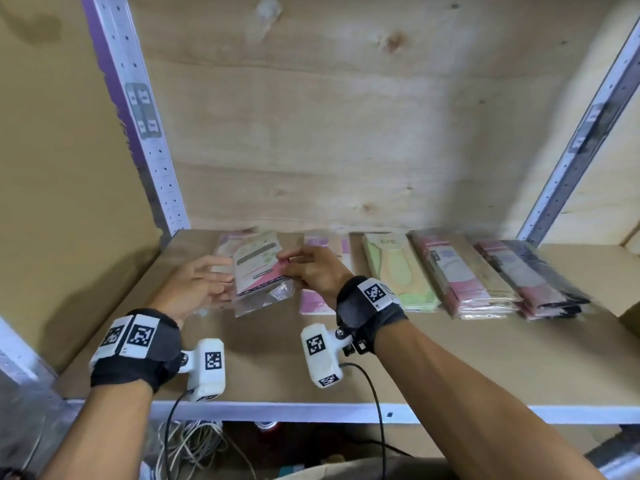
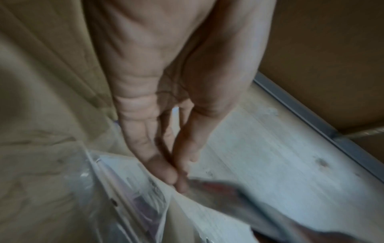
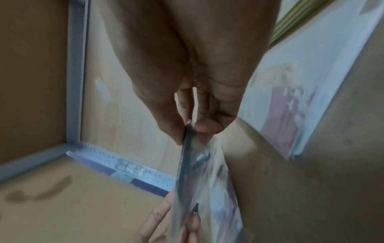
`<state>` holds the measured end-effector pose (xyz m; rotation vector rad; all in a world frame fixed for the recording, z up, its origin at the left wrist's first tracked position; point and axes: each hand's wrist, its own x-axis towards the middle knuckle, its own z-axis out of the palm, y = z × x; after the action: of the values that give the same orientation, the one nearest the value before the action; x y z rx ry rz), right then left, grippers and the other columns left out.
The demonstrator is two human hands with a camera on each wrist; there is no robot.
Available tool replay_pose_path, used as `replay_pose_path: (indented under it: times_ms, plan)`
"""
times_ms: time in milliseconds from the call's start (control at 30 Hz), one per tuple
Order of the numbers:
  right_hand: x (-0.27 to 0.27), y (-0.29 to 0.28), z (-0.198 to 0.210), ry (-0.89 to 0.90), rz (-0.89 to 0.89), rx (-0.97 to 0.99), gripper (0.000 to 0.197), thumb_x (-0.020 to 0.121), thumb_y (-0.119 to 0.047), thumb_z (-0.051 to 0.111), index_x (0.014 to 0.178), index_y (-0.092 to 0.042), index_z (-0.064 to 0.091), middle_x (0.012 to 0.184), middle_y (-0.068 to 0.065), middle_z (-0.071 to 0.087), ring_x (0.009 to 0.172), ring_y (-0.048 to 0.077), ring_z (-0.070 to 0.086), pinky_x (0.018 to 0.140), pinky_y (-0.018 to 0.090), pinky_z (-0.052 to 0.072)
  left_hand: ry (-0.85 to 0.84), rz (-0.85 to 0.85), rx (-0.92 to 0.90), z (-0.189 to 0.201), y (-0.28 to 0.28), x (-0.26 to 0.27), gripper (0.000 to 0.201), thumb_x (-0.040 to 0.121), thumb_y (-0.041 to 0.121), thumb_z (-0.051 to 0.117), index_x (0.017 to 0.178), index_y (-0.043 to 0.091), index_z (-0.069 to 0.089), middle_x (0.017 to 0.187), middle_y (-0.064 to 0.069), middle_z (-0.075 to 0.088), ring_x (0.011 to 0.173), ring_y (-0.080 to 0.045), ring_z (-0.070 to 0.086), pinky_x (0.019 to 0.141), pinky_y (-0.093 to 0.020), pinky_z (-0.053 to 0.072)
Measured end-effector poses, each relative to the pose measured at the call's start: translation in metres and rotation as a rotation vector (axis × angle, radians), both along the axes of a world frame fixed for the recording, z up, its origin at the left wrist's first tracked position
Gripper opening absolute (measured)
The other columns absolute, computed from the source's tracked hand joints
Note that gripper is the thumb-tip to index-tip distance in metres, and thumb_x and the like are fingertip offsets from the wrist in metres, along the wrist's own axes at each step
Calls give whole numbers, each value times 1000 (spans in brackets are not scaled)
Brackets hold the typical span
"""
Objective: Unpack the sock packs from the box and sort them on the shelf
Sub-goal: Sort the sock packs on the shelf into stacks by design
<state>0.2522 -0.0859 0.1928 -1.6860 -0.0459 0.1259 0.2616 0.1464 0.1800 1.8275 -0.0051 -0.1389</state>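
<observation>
A sock pack in clear plastic, pink and pale green, is held tilted just above the shelf board at the back left. My right hand pinches its right edge between thumb and fingers, and the pack hangs below them. My left hand is at the pack's left edge with its fingers straight and together, their tips against the pack. Another pale pack lies beneath.
Along the back lie a pink pack, a green stack, a pink and brown stack and a dark red stack. Metal uprights flank the shelf. Cables hang below its front edge.
</observation>
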Motion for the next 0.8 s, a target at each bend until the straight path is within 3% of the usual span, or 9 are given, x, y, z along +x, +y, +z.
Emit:
replay_pose_path:
  times_ms: [100, 167, 333, 367, 433, 500, 633, 733, 800]
  plan:
    - [-19, -22, 18, 6, -24, 89, 28, 91, -5, 65, 119, -3, 68, 104, 13, 69, 89, 23, 60, 68, 25, 48, -205, -121, 166, 15, -16, -10, 55, 83, -16, 65, 120, 24, 68, 116, -14, 68, 102, -19, 65, 88, -34, 56]
    - [-32, -38, 28, -2, -28, 111, 27, 92, -13, 65, 118, -6, 69, 104, 9, 69, 91, 21, 62, 67, 25, 44, -323, -163, 205, 26, -32, -18, 50, 81, -4, 76, 117, 31, 70, 115, -7, 69, 100, -19, 64, 95, -40, 50]
    - [-56, -74, 51, -71, -44, 251, 36, 98, -35, 56, 118, -8, 69, 108, 12, 73, 81, 18, 66, 67, 27, 43, -651, -93, 178, 52, -76, -37, 15, 82, 23, 81, 89, 34, 75, 86, 12, 73, 73, -8, 64, 70, -17, 50]
    - [-60, -80, 55, -77, -41, 291, 41, 100, -42, 50, 116, -10, 68, 104, 10, 73, 79, 18, 65, 65, 25, 44, -696, -78, 181, 57, -83, -40, 7, 83, 28, 80, 86, 30, 75, 83, 9, 73, 73, -13, 65, 69, -23, 51]
    - [-67, -92, 60, -82, -54, 373, 46, 102, -49, 40, 113, -14, 66, 96, 7, 72, 78, 17, 63, 62, 25, 46, -763, -85, 182, 65, -95, -43, 11, 86, 33, 78, 87, 23, 76, 84, 2, 73, 77, -26, 67, 69, -34, 52]
    - [-73, -102, 58, -127, -108, 345, 39, 102, -44, 44, 106, -15, 71, 85, 2, 70, 76, 16, 61, 65, 27, 44, -762, -121, 106, 66, -105, -44, 14, 88, 35, 76, 91, 21, 77, 87, 0, 75, 79, -28, 69, 70, -36, 53]
    - [-81, -113, 33, -170, -157, -172, 25, 96, -37, 61, 99, -16, 74, 90, -12, 74, 82, 3, 67, 74, 21, 49, -597, -126, -112, 44, -133, -43, 15, 88, 33, 75, 97, 20, 77, 93, -4, 78, 77, -16, 67, 73, -34, 51]
    - [-84, -119, 16, -56, -94, -160, 20, 100, -31, 57, 93, -16, 67, 86, -9, 73, 82, 14, 69, 69, 15, 50, -407, -140, -179, 17, -147, -39, 15, 89, 17, 74, 102, 23, 73, 98, -2, 78, 78, -10, 70, 64, -24, 55]
    - [-86, -122, 11, 38, -87, -121, 19, 101, -23, 53, 106, -12, 67, 100, 2, 75, 93, 22, 71, 79, 24, 55, -309, -130, -174, 4, -149, -33, 22, 87, 14, 76, 106, 23, 71, 99, -3, 78, 82, -13, 72, 67, -23, 55]
